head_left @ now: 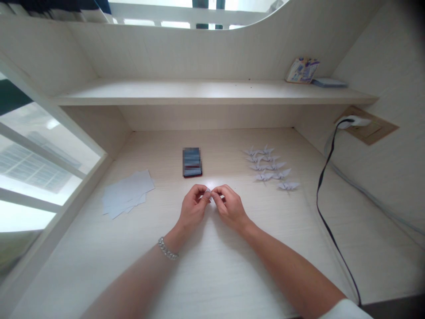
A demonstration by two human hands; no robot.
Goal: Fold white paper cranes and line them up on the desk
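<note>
Grip of the left hand [193, 204] and of the right hand [229, 206] is closed on a small folded paper [208, 192], low over the counter [212, 266]. Paper cranes [269, 167] lie to the right.

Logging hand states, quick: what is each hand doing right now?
Left hand: pinched shut on the small folded pale paper piece.
Right hand: pinched shut on the same piece.

sheets [128, 193] left | left hand [194, 206], folded paper [208, 191], right hand [229, 207] centre | phone [191, 162] behind | cranes [270, 169] right | cable [327, 212] far right
</note>
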